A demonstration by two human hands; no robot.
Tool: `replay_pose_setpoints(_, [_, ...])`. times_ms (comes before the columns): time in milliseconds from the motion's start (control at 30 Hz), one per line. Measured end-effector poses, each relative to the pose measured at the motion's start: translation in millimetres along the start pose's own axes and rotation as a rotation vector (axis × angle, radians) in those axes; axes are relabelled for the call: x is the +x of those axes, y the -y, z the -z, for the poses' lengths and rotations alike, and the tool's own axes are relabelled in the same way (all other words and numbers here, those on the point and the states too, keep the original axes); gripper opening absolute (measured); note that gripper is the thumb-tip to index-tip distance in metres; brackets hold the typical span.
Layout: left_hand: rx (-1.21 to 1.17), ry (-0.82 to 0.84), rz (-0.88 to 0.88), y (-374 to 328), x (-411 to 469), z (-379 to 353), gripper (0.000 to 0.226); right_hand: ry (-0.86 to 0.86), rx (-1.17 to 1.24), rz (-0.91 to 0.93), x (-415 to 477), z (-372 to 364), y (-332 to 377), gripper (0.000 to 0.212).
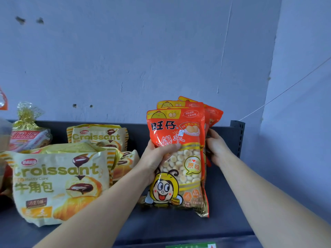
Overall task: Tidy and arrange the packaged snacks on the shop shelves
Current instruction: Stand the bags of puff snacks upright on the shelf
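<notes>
A stack of red snack bags stands upright on the dark shelf (179,228). The front red bag (186,169) shows a bee cartoon and small round biscuits through a window. My left hand (155,158) grips the front bag's left edge, thumb across its face. My right hand (216,149) holds the right side of the bags behind (214,115), its fingers hidden by the packs. The bags' lower ends rest on the shelf.
Several yellow croissant bags (59,179) lie and lean on the shelf's left part, with another croissant bag (98,135) behind. A red-and-gold wrapped pack (28,135) stands at the far left. The shelf's metal upright (237,136) is at the right, a blue wall behind.
</notes>
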State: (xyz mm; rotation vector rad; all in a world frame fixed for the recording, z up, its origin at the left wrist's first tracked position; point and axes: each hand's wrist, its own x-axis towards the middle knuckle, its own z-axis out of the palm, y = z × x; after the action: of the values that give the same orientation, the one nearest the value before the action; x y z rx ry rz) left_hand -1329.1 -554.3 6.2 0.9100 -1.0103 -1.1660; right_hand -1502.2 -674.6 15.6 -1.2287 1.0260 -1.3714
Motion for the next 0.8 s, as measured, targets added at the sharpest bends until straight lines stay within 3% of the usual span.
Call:
replay_pose_setpoints(100, [-0.017,-0.056,-0.093,4,-4,1,0.064,0.108,0.068,0.014,1,-4,4,0.034])
replay_pose_setpoints(200, [0.022,-0.145,-0.176,7,-5,2,0.075,0.178,-0.08,-0.016,6,-10,6,0.031])
replay_pose_setpoints(400, [0.153,-0.236,-0.23,7,-1,1,0.077,0.091,-0.22,0.031,9,-19,0,0.026])
replay_pose_setpoints(533, [0.172,-0.213,-0.305,1,-1,0,0.074,-0.005,-0.242,0.14,9,-16,-1,0.028])
replay_pose_setpoints(633, [0.176,-0.152,-0.282,-6,3,1,0.072,-0.037,-0.27,0.103,9,-13,-1,0.035])
replay_pose_setpoints(800, [0.164,-0.112,-0.207,-8,11,3,0.077,-0.019,-0.067,0.04,5,-23,13,0.027])
